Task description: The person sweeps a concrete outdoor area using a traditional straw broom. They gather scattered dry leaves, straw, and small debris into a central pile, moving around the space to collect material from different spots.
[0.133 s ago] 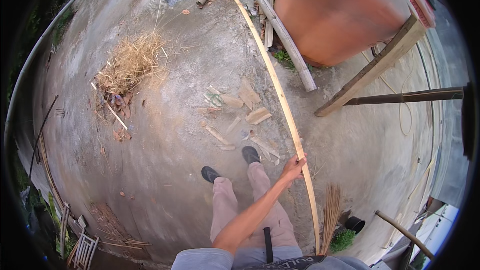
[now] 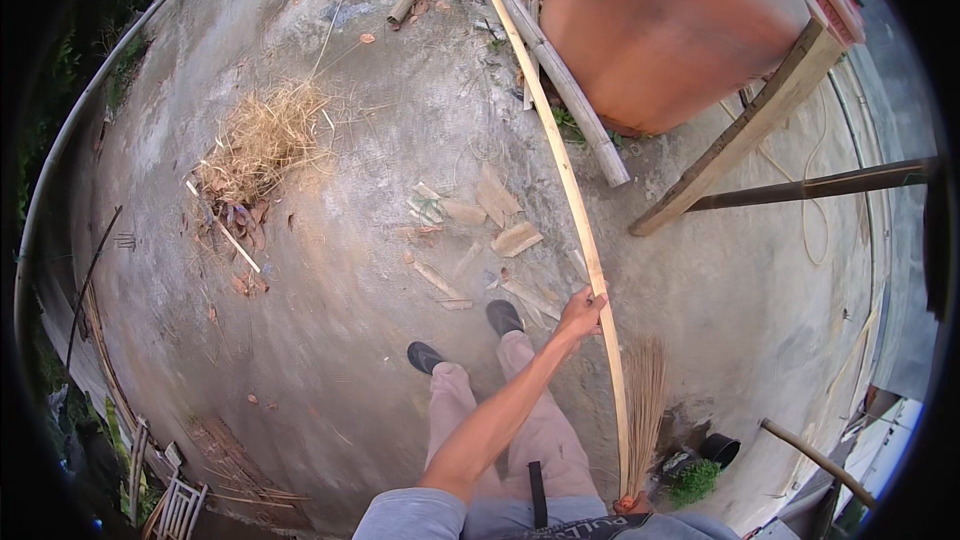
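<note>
My left hand is closed round a long, pale strip that looks like split bamboo. The strip curves from the top of the view down past my hand to the lower edge by my waist. Beside its lower part is a stick broom, its bristles pointing up and away from me, with an orange binding at its lower end. My right hand does not show; what bears the broom is hidden below the edge.
Flat wood scraps lie on the concrete ahead of my feet. A dry straw heap is farther left. At the right stand a slanted wooden post, a big reddish-orange block-like object and a black pot. A grey pole lies ahead.
My left hand and the strip have shifted slightly up and left. The broom has risen and moved left beside the strip, showing its orange binding.
</note>
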`<state>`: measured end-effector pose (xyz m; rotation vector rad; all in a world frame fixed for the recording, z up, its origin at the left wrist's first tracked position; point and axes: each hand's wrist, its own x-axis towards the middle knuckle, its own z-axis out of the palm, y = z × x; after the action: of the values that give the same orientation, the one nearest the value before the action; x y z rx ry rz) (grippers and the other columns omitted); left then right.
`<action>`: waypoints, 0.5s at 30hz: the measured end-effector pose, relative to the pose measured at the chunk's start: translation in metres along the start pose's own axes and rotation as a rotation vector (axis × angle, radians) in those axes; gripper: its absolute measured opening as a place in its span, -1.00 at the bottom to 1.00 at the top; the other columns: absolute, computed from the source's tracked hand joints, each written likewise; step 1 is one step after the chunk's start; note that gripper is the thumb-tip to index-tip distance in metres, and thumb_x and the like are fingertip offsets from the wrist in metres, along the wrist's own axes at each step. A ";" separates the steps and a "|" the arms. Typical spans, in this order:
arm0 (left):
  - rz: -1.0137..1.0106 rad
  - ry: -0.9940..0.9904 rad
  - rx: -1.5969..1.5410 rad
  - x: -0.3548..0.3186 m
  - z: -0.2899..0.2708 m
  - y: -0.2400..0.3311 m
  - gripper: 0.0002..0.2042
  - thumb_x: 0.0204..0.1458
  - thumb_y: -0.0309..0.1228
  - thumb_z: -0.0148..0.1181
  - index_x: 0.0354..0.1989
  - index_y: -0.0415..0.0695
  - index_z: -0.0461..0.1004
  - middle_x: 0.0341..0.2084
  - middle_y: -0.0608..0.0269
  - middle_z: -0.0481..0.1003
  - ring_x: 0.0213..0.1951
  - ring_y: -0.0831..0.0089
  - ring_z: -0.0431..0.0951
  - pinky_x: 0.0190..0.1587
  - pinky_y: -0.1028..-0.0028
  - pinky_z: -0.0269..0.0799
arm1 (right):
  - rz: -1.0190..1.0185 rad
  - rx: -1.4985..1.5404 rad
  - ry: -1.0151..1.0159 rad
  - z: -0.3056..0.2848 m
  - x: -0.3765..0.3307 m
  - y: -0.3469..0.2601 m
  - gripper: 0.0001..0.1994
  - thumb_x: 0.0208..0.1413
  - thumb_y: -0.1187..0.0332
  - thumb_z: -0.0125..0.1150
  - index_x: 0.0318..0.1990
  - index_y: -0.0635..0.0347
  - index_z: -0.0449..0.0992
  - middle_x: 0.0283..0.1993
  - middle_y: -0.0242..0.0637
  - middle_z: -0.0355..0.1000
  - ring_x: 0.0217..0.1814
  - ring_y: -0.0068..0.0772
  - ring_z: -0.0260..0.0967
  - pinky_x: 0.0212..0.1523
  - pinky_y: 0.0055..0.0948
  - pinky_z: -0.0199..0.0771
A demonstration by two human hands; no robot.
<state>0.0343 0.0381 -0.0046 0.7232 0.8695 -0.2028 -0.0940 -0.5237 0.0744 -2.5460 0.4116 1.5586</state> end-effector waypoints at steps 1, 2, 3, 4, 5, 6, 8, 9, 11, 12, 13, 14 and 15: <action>0.008 0.017 0.026 0.003 0.000 0.003 -0.59 0.31 -0.18 0.05 0.23 -0.12 0.33 -0.15 0.15 0.48 -0.16 0.37 0.59 -0.09 0.29 0.60 | 0.003 0.016 0.006 0.001 0.009 -0.006 -0.41 0.05 -0.10 0.22 0.08 0.08 0.23 -0.18 -0.19 0.30 -0.12 -0.37 0.31 -0.13 0.08 0.41; -0.012 0.036 0.057 0.005 0.003 0.001 -0.60 0.30 -0.19 0.05 0.22 -0.11 0.35 -0.16 0.15 0.49 -0.17 0.38 0.59 -0.12 0.31 0.61 | 0.012 0.035 0.017 0.003 0.013 -0.010 -0.42 0.04 -0.07 0.23 0.06 0.10 0.24 -0.19 -0.18 0.31 -0.13 -0.35 0.32 -0.14 0.07 0.41; -0.033 0.056 0.088 0.004 0.007 -0.004 -0.61 0.30 -0.20 0.06 0.21 -0.11 0.36 -0.17 0.14 0.50 -0.18 0.38 0.60 -0.14 0.32 0.62 | 0.029 0.057 0.029 0.005 0.016 -0.014 -0.43 0.02 -0.04 0.25 0.05 0.11 0.25 -0.20 -0.17 0.32 -0.14 -0.33 0.33 -0.14 0.05 0.42; -0.052 0.075 0.120 0.002 0.010 -0.008 -0.62 0.30 -0.21 0.06 0.21 -0.11 0.38 -0.18 0.14 0.50 -0.19 0.38 0.60 -0.17 0.34 0.63 | 0.047 0.077 0.038 0.008 0.017 -0.016 -0.44 0.00 -0.02 0.26 0.04 0.13 0.26 -0.21 -0.17 0.33 -0.15 -0.32 0.34 -0.15 0.04 0.42; -0.052 0.083 0.150 0.002 0.013 -0.020 -0.62 0.29 -0.21 0.06 0.20 -0.10 0.39 -0.20 0.14 0.51 -0.20 0.39 0.60 -0.20 0.35 0.64 | 0.058 0.099 0.046 0.010 0.020 -0.020 -0.45 -0.01 0.01 0.28 0.02 0.14 0.27 -0.23 -0.16 0.34 -0.16 -0.30 0.35 -0.16 0.02 0.43; -0.050 0.095 0.180 0.004 0.014 -0.033 -0.63 0.28 -0.22 0.07 0.20 -0.09 0.40 -0.21 0.15 0.52 -0.21 0.39 0.61 -0.23 0.37 0.64 | 0.068 0.116 0.050 0.013 0.022 -0.023 -0.45 -0.03 0.04 0.30 0.01 0.15 0.27 -0.24 -0.15 0.36 -0.18 -0.29 0.36 -0.17 0.00 0.43; -0.050 0.122 0.209 0.003 0.023 -0.055 -0.64 0.27 -0.23 0.08 0.17 -0.09 0.43 -0.27 0.15 0.52 -0.27 0.40 0.60 -0.30 0.38 0.64 | 0.092 0.147 0.064 0.019 0.022 -0.022 -0.47 -0.06 0.10 0.33 -0.02 0.18 0.29 -0.26 -0.14 0.38 -0.20 -0.25 0.39 -0.18 -0.03 0.44; -0.051 0.137 0.207 0.000 0.028 -0.064 -0.65 0.27 -0.23 0.08 0.15 -0.11 0.44 -0.32 0.15 0.52 -0.31 0.41 0.60 -0.34 0.38 0.63 | 0.104 0.162 0.073 0.022 0.023 -0.020 -0.48 -0.08 0.12 0.34 -0.03 0.20 0.30 -0.27 -0.13 0.39 -0.21 -0.24 0.40 -0.19 -0.04 0.45; -0.054 0.134 0.211 0.002 0.035 -0.070 -0.66 0.26 -0.24 0.08 0.13 -0.12 0.46 -0.36 0.15 0.52 -0.35 0.41 0.60 -0.38 0.37 0.62 | 0.119 0.187 0.096 0.031 0.024 -0.014 -0.49 -0.11 0.18 0.38 -0.06 0.22 0.32 -0.29 -0.12 0.41 -0.24 -0.20 0.42 -0.20 -0.07 0.46; -0.054 0.117 0.216 0.005 0.037 -0.069 -0.66 0.26 -0.24 0.08 0.13 -0.12 0.46 -0.36 0.15 0.52 -0.35 0.41 0.59 -0.39 0.37 0.62 | 0.128 0.200 0.105 0.035 0.023 -0.008 -0.50 -0.13 0.21 0.39 -0.07 0.24 0.33 -0.31 -0.11 0.42 -0.25 -0.19 0.43 -0.21 -0.09 0.46; -0.055 0.100 0.222 0.009 0.039 -0.067 -0.66 0.26 -0.24 0.08 0.13 -0.12 0.46 -0.35 0.15 0.52 -0.34 0.41 0.59 -0.39 0.37 0.62 | 0.135 0.212 0.116 0.040 0.022 -0.003 -0.50 -0.14 0.24 0.41 -0.09 0.25 0.34 -0.32 -0.11 0.43 -0.26 -0.17 0.45 -0.22 -0.11 0.47; -0.026 0.103 0.175 0.015 0.040 -0.060 -0.65 0.26 -0.22 0.09 0.13 -0.11 0.46 -0.34 0.16 0.51 -0.35 0.41 0.59 -0.39 0.38 0.60 | 0.126 0.223 0.135 0.049 0.026 0.007 -0.51 -0.16 0.27 0.42 -0.10 0.27 0.34 -0.33 -0.10 0.44 -0.27 -0.16 0.46 -0.22 -0.12 0.47; 0.003 0.113 0.125 0.022 0.036 -0.046 -0.65 0.26 -0.21 0.10 0.13 -0.11 0.46 -0.34 0.17 0.51 -0.35 0.42 0.58 -0.39 0.38 0.59 | 0.093 0.230 0.153 0.057 0.036 0.022 -0.51 -0.18 0.29 0.44 -0.11 0.28 0.35 -0.34 -0.09 0.45 -0.28 -0.14 0.47 -0.23 -0.14 0.48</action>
<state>0.0508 -0.0169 -0.0283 0.8592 0.9698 -0.2171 -0.1341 -0.5362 0.0172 -2.5053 0.6925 1.2630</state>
